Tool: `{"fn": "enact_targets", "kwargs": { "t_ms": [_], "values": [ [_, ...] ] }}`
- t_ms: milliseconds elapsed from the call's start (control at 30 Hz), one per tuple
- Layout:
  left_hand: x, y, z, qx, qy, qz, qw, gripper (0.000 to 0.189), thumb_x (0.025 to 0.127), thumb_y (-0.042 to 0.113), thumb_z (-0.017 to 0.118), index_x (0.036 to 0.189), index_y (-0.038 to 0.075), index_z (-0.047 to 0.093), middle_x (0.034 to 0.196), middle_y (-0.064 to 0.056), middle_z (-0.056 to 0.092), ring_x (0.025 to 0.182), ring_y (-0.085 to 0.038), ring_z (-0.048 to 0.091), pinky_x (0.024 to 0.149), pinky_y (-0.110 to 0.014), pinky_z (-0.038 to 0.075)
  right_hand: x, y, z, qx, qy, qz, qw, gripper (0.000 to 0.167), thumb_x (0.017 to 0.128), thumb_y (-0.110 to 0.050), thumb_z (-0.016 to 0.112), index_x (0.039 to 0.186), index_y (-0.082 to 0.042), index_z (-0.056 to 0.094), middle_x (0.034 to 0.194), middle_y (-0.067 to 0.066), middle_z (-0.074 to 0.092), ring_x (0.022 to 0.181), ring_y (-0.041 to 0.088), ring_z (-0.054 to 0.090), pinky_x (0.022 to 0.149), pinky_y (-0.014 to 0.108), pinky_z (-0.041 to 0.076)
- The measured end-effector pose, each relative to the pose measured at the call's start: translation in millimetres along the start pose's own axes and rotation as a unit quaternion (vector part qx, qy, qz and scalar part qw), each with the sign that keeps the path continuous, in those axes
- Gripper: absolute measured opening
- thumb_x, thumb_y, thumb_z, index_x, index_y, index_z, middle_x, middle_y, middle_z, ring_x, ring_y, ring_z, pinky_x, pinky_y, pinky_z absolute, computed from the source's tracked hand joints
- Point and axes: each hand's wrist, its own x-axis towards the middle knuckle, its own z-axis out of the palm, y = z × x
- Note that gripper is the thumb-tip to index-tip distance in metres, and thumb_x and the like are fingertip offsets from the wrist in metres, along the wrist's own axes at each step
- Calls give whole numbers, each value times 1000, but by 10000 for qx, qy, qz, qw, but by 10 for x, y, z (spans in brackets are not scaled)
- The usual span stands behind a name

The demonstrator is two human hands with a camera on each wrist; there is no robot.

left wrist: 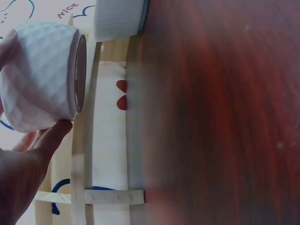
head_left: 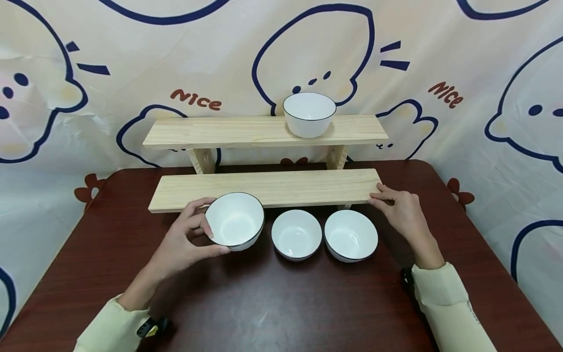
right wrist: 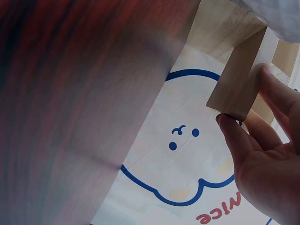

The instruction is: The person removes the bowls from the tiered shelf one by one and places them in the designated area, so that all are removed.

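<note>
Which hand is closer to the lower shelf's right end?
Right: the right hand grips the lower shelf there; the left hand is toward the other end, holding a white bowl.

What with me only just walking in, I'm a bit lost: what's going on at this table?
A person's left hand is holding a white bowl up off the table, in front of the lower wooden shelf. Their right hand grips the right end of that shelf. Another bowl stands on the upper shelf, right of its middle. Two more, the nearer-to-centre bowl and the right-hand bowl, sit side by side on the table.
</note>
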Motion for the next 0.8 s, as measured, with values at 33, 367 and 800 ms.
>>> {"fn": "enact_targets", "kwargs": {
  "t_ms": [33,367,800],
  "values": [
    [-3,-14,12,-45,-41,2,10000,40,67,-3,93,76,8,55,146,-6,40,122,-34,53,85,-22,55,1,1,-1,-3,-3,5,10000,24,86,-6,81,107,4,76,126,29,62,113,50,60,63,50,58],
    [-8,-99,73,-31,-219,-24,9998,42,67,0,94,76,9,54,143,-5,41,119,-26,58,85,-24,55,2,5,1,9,14,-12,10000,23,86,-6,81,106,5,76,125,29,62,112,50,60,53,36,55],
    [-4,-169,114,188,-612,-186,9978,42,67,12,97,72,12,56,142,-10,40,125,-36,50,87,-23,54,0,-8,-11,22,10,-74,10000,23,85,-4,81,106,6,76,124,30,62,109,50,61,47,26,49]
  ]
}}
